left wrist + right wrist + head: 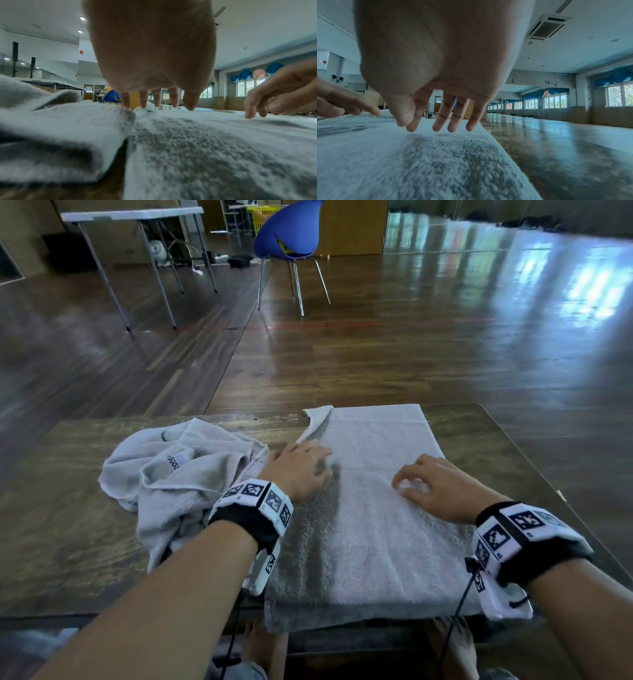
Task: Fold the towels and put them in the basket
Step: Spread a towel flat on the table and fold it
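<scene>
You are resting your left hand (299,469) flat, fingers straight, on the flat towel (370,508) lying on the surface (68,542). Your right hand (436,487) is hovering over it, fingers loosely curled, holding nothing, while a crumpled towel (178,474) is lying just left.

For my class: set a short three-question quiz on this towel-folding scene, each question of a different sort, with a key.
1. True or false: the crumpled towel lies to the left of the flat towel on the wooden table.
2. Which corner of the flat towel is turned up? A) far left B) far right C) near right
3. Fill in: beyond the table stands a ____ chair.

Key
1. True.
2. A: the flipped corner lies just beyond the left hand; the right hand is over the towel's middle, gripping nothing.
3. Blue.
</scene>
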Demonstrator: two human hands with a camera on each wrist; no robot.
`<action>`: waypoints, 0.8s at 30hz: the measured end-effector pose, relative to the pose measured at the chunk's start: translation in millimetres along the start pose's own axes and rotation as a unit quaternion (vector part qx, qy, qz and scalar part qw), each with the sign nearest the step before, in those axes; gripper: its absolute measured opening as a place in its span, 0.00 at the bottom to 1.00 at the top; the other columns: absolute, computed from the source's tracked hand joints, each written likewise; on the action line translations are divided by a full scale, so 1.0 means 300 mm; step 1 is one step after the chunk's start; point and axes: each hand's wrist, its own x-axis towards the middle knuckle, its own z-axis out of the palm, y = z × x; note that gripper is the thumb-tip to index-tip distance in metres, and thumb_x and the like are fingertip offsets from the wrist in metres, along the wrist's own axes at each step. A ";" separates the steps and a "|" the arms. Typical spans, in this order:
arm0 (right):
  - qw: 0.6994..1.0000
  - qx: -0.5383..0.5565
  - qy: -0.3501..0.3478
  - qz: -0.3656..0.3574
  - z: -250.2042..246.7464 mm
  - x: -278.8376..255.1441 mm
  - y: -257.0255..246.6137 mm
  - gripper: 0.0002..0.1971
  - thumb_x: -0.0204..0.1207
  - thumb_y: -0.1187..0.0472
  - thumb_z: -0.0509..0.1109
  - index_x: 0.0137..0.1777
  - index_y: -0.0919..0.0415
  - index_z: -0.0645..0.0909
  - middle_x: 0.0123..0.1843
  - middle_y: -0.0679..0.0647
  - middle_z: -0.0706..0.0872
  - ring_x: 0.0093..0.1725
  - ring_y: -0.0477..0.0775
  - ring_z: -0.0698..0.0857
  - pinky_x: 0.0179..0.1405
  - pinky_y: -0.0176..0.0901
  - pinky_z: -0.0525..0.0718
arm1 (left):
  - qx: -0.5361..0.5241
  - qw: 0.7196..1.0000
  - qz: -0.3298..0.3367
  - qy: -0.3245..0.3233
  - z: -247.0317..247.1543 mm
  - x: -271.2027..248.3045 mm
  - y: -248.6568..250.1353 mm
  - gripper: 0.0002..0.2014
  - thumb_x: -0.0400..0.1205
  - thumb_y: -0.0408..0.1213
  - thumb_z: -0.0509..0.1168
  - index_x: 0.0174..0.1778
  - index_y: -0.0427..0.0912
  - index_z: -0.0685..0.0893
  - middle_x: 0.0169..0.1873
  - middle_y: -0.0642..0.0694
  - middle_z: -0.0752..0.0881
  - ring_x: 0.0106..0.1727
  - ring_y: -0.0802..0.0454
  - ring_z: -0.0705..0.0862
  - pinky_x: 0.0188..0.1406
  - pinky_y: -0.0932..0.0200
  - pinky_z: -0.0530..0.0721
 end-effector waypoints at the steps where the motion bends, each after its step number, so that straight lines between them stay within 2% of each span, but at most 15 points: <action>1: 1.000 -0.003 -0.010 0.006 0.000 -0.002 0.002 0.10 0.84 0.46 0.64 0.63 0.36 0.81 0.57 0.42 0.75 0.62 0.48 0.74 0.68 0.53 0.77 | 0.012 1.000 -0.027 -0.010 0.009 0.006 -0.020 0.26 0.86 0.59 0.50 0.81 0.61 0.63 0.86 0.52 0.56 0.86 0.41 0.55 0.81 0.28 0.49; 3: 0.999 -0.013 -0.022 0.029 -0.004 -0.004 0.008 0.11 0.84 0.45 0.64 0.65 0.34 0.79 0.60 0.43 0.73 0.65 0.48 0.73 0.70 0.56 0.76 | 0.034 0.994 -0.099 -0.016 0.021 0.007 -0.062 0.26 0.86 0.60 0.45 0.82 0.61 0.62 0.86 0.51 0.57 0.85 0.38 0.57 0.82 0.30 0.49; 5: 0.998 -0.024 -0.017 0.051 -0.011 -0.005 0.015 0.09 0.84 0.44 0.63 0.61 0.34 0.79 0.58 0.43 0.74 0.66 0.50 0.76 0.68 0.57 0.78 | 0.034 0.989 -0.145 0.013 0.021 0.008 -0.075 0.26 0.86 0.59 0.46 0.77 0.55 0.69 0.83 0.45 0.65 0.82 0.37 0.62 0.81 0.33 0.54; 7: 0.998 -0.029 -0.004 0.054 -0.012 -0.008 0.021 0.09 0.84 0.45 0.62 0.61 0.35 0.79 0.58 0.43 0.75 0.66 0.51 0.77 0.68 0.57 0.79 | 0.013 0.990 -0.133 0.048 0.014 0.010 -0.056 0.24 0.85 0.57 0.49 0.72 0.51 0.73 0.79 0.42 0.69 0.80 0.38 0.64 0.80 0.33 0.57; 9: 0.999 -0.027 0.000 0.041 -0.005 -0.014 0.023 0.12 0.83 0.45 0.63 0.65 0.35 0.78 0.60 0.43 0.74 0.69 0.50 0.74 0.70 0.56 0.77 | 0.011 0.995 -0.086 0.048 0.015 0.012 -0.036 0.24 0.86 0.57 0.50 0.76 0.54 0.70 0.83 0.44 0.63 0.84 0.39 0.59 0.81 0.32 0.52; 11: 0.999 -0.029 -0.018 0.037 -0.002 -0.024 0.027 0.17 0.83 0.44 0.63 0.71 0.33 0.74 0.67 0.41 0.72 0.73 0.50 0.69 0.74 0.57 0.74 | 0.016 0.996 -0.082 0.021 0.013 0.010 -0.040 0.26 0.87 0.58 0.48 0.81 0.57 0.66 0.86 0.49 0.59 0.85 0.40 0.56 0.82 0.33 0.48; 13: 0.997 -0.044 -0.029 0.058 -0.008 -0.031 0.037 0.19 0.82 0.43 0.63 0.73 0.30 0.72 0.72 0.40 0.70 0.76 0.51 0.68 0.75 0.60 0.73 | 0.021 0.993 -0.117 0.011 0.010 0.010 -0.054 0.26 0.87 0.58 0.45 0.80 0.55 0.68 0.84 0.49 0.64 0.83 0.38 0.61 0.82 0.34 0.52; 16: 0.993 -0.066 -0.021 0.093 -0.023 -0.039 0.059 0.17 0.83 0.41 0.60 0.71 0.31 0.73 0.73 0.43 0.72 0.76 0.54 0.72 0.73 0.61 0.75 | 0.013 0.988 -0.150 0.038 0.001 0.000 -0.056 0.24 0.85 0.58 0.48 0.65 0.47 0.77 0.74 0.44 0.76 0.76 0.38 0.70 0.79 0.37 0.61; 18: 0.994 -0.065 -0.017 0.086 -0.025 -0.056 0.066 0.18 0.83 0.41 0.61 0.72 0.34 0.73 0.73 0.45 0.73 0.76 0.55 0.72 0.72 0.60 0.75 | 0.006 0.993 -0.106 0.043 -0.006 -0.014 -0.042 0.20 0.86 0.57 0.51 0.61 0.46 0.77 0.71 0.45 0.77 0.73 0.39 0.73 0.77 0.37 0.64; 19: 0.995 -0.059 -0.013 0.075 -0.024 -0.067 0.071 0.19 0.83 0.42 0.61 0.73 0.36 0.73 0.73 0.45 0.74 0.76 0.55 0.71 0.73 0.61 0.74 | -0.001 0.997 -0.071 0.033 -0.010 -0.027 -0.032 0.20 0.86 0.56 0.53 0.63 0.46 0.77 0.70 0.46 0.77 0.72 0.41 0.75 0.76 0.37 0.66; 21: 0.996 -0.055 0.011 0.069 -0.029 -0.092 0.081 0.19 0.83 0.43 0.63 0.73 0.37 0.73 0.70 0.46 0.76 0.75 0.55 0.73 0.73 0.63 0.75 | -0.026 0.999 -0.018 0.008 -0.024 -0.059 -0.016 0.19 0.85 0.54 0.58 0.65 0.47 0.79 0.67 0.46 0.80 0.66 0.45 0.80 0.70 0.42 0.75; 23: 0.992 -0.059 0.035 0.107 -0.043 -0.124 0.095 0.14 0.81 0.42 0.64 0.64 0.40 0.77 0.61 0.47 0.79 0.66 0.55 0.79 0.68 0.64 0.80 | -0.042 0.999 -0.009 -0.005 -0.040 -0.098 -0.001 0.15 0.84 0.50 0.63 0.58 0.43 0.83 0.58 0.44 0.85 0.55 0.46 0.84 0.55 0.52 0.82; 24: 0.988 -0.064 0.032 0.138 -0.052 -0.140 0.101 0.10 0.80 0.42 0.65 0.56 0.44 0.79 0.57 0.48 0.81 0.59 0.56 0.82 0.64 0.62 0.82 | -0.032 0.999 -0.013 -0.008 -0.049 -0.118 0.006 0.14 0.83 0.49 0.65 0.51 0.40 0.85 0.52 0.43 0.87 0.50 0.46 0.85 0.48 0.53 0.82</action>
